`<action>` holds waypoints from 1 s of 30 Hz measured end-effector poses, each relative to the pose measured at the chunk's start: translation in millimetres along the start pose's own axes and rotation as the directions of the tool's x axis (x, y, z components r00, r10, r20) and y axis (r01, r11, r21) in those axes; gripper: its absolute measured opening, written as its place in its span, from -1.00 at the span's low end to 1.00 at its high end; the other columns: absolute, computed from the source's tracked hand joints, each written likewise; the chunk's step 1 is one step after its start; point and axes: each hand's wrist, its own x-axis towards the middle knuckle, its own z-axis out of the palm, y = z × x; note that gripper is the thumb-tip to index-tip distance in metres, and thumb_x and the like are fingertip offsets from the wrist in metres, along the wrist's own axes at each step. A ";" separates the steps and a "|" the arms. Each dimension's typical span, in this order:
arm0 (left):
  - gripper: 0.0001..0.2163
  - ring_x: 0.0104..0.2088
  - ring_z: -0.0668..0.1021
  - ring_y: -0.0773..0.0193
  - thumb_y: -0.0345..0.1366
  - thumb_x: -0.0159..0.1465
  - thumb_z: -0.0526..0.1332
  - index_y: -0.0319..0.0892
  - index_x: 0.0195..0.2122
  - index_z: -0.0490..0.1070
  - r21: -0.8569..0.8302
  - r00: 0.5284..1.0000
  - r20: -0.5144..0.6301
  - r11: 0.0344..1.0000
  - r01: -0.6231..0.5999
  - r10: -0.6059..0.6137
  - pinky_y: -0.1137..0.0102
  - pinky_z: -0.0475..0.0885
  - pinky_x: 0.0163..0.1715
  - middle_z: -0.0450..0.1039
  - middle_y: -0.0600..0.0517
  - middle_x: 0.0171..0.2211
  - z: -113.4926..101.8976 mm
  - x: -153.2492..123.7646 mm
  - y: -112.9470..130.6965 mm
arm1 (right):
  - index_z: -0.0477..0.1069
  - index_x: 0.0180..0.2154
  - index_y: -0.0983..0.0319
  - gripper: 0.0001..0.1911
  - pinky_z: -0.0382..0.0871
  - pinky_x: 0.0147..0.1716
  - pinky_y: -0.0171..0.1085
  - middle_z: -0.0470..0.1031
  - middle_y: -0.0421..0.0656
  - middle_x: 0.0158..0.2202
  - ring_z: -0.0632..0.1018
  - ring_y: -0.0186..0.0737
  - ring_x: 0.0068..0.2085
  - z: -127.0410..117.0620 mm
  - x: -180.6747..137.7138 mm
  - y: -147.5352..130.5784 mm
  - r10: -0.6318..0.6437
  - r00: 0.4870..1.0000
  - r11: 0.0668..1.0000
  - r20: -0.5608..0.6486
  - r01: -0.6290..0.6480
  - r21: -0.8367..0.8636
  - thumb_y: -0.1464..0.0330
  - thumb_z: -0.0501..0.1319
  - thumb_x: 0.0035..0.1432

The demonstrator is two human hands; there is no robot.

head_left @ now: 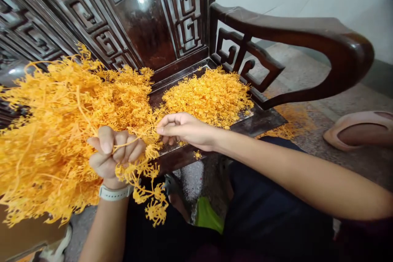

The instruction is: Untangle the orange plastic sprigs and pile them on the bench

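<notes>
My left hand is closed around a large bunch of orange, finely branching dried strands, which spreads far to the left and hangs below my fist. A pale watch band circles that wrist. My right hand reaches across with its fingertips pinched together at the edge of the bunch, though the pinched strands are hard to make out. Just beyond it, a second orange heap lies on the seat of a dark carved wooden chair.
The chair's curved armrest with fretwork rises at the right. Loose orange strands lie on the stone floor beyond it. A pink slipper is at the right edge, a cardboard box at lower left, and a green item below my hands.
</notes>
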 end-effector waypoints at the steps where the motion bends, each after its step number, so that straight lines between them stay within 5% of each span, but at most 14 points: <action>1: -0.53 -0.78 -0.10 0.45 -0.07 0.30 0.44 -0.12 -0.57 0.22 0.015 1.000 0.008 1.000 0.011 -0.011 0.45 -0.08 -0.81 -0.23 0.23 -0.77 1.2 -1.2 -1.1 | 0.50 -0.29 0.27 -0.90 0.42 -0.33 -0.37 0.53 -0.21 -0.36 0.54 -0.38 -0.34 -0.6 0.6 0.5 -0.028 0.998 0.999 -0.063 0.030 0.028 0.46 0.40 0.26; 6: -0.64 -0.75 -0.07 0.42 -0.04 0.40 0.33 -0.10 -0.47 0.39 0.100 0.996 0.068 0.994 0.043 -0.050 0.43 0.01 -0.72 -0.19 0.22 -0.74 3.3 -5.5 -4.2 | 0.31 -0.30 0.21 -0.82 0.46 -0.29 -0.33 0.57 -0.18 -0.34 0.60 -0.34 -0.32 -9.1 1.6 -7.0 -0.068 0.984 0.985 -0.163 0.092 0.144 0.48 0.21 0.42; 10: -0.69 -0.72 -0.02 0.41 -0.04 0.39 0.33 -0.09 -0.43 0.46 0.163 0.994 0.049 0.983 0.089 -0.098 0.42 0.04 -0.67 -0.15 0.21 -0.72 0.0 -4.9 -6.7 | 0.29 -0.29 0.20 -0.82 0.35 -0.40 -0.38 0.45 -0.29 -0.49 0.45 -0.41 -0.48 -19.3 -2.0 -19.5 -0.143 0.958 0.974 -0.248 0.181 0.137 0.49 0.21 0.40; 16: -0.72 -0.63 0.22 0.45 -0.12 0.33 0.40 -0.22 -0.40 0.53 0.487 0.986 -0.151 0.863 0.138 -0.073 0.47 0.06 -0.59 0.17 0.12 -0.65 2.0 -6.5 -32.6 | 0.25 -0.34 0.19 -0.78 0.14 -0.49 -0.41 0.30 -0.37 -0.58 0.28 -0.46 -0.56 -47.8 0.8 -45.9 -0.280 0.820 0.944 -0.500 0.330 0.014 0.55 0.15 0.37; 22: -0.68 -0.64 0.21 0.44 -0.07 0.33 0.39 -0.20 -0.42 0.51 0.430 0.978 -0.137 0.879 0.204 -0.160 0.48 0.03 -0.61 0.17 0.11 -0.65 15.7 -8.4 -53.6 | 0.23 -0.36 0.19 -0.79 0.10 -0.49 -0.41 0.24 -0.37 -0.58 0.25 -0.45 -0.55 -58.4 4.2 -52.7 -0.210 0.821 0.939 -0.531 0.321 0.125 0.56 0.14 0.30; 30: -0.70 -0.64 0.20 0.45 -0.10 0.36 0.37 -0.21 -0.40 0.53 0.414 0.987 -0.120 0.899 0.145 -0.104 0.49 0.05 -0.61 0.19 0.12 -0.66 19.7 -7.3 -57.0 | 0.20 -0.39 0.20 -0.74 0.06 -0.51 -0.41 0.21 -0.38 -0.60 0.22 -0.46 -0.56 -57.6 10.1 -55.4 -0.210 0.796 0.918 -0.567 0.361 0.166 0.68 0.07 0.11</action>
